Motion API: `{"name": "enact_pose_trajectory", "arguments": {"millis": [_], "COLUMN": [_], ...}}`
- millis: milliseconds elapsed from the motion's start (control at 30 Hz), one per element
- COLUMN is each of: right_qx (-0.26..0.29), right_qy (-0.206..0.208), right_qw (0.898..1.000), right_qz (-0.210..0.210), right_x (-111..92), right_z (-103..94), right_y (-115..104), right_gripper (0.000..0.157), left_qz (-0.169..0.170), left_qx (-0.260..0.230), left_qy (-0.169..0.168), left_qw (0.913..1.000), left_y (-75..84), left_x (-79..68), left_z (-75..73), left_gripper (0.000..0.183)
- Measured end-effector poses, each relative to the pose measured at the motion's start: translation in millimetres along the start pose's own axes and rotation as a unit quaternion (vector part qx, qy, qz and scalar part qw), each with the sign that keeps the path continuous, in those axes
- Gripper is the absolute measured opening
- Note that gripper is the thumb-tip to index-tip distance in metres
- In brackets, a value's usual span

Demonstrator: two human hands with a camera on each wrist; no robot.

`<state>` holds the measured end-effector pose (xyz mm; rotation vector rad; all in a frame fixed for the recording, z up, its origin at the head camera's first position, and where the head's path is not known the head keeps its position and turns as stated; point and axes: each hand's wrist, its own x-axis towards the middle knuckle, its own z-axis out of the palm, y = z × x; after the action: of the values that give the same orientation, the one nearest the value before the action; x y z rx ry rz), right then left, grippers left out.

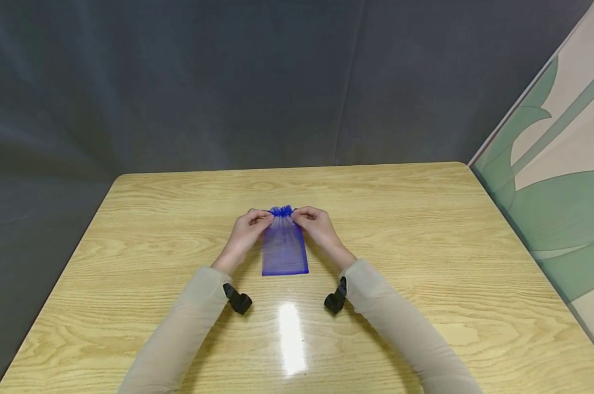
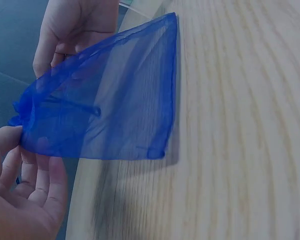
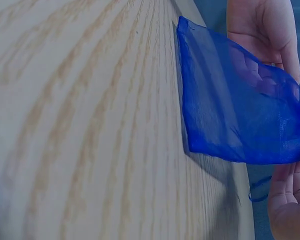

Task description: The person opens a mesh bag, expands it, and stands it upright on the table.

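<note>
A sheer blue drawstring pouch (image 1: 284, 249) hangs between both hands, its gathered neck at the far end and its straight bottom edge toward the person. My left hand (image 1: 247, 230) pinches the left side of the neck between thumb and fingers. On the opposite side, my right hand (image 1: 318, 227) pinches the neck in the same way. In the left wrist view the pouch (image 2: 125, 100) shows see-through, with a strand of cord visible through the mesh. A loop of blue cord (image 3: 260, 190) sticks out below the neck in the right wrist view. Nothing else is visible inside the pouch.
The wood-grain table (image 1: 400, 219) extends around the hands. A dark curtain (image 1: 277, 82) hangs behind its far edge, and a panel with green leaf shapes (image 1: 563, 191) stands along the right. Black wrist cameras (image 1: 240, 301) are strapped at both sleeves.
</note>
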<state>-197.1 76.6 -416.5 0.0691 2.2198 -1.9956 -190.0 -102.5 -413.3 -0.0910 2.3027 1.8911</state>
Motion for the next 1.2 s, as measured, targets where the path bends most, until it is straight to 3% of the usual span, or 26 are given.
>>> {"name": "enact_pose_trajectory", "arguments": {"millis": [300, 600, 900, 1200], "right_qx": [-0.01, 0.024, 0.032, 0.034], "right_qy": [0.011, 0.02, 0.009, 0.015], "right_qw": [1.0, 1.0, 0.999, 0.999], "right_qz": [-0.009, 0.004, 0.021, 0.027], "right_x": [1.1, 2.6, 3.4, 1.6], "right_z": [-0.9, -4.7, -8.1, -10.2], "right_y": [0.6, 1.1, 1.3, 0.6], "right_gripper": [0.02, 0.021, 0.027, 0.024], "left_qz": [-0.003, -0.012, -0.029, -0.037], "left_qx": [0.006, -0.003, -0.003, -0.01], "left_qy": [0.01, 0.018, 0.009, 0.001], "left_qw": [0.9999, 0.9998, 0.9995, 0.9993], "left_y": [1.2, 0.6, 0.4, -1.4], "left_x": [0.8, 0.8, -1.7, -0.9], "left_z": [2.4, -1.7, -1.6, -1.2], "left_gripper": [0.027, 0.027, 0.03, 0.03]}}
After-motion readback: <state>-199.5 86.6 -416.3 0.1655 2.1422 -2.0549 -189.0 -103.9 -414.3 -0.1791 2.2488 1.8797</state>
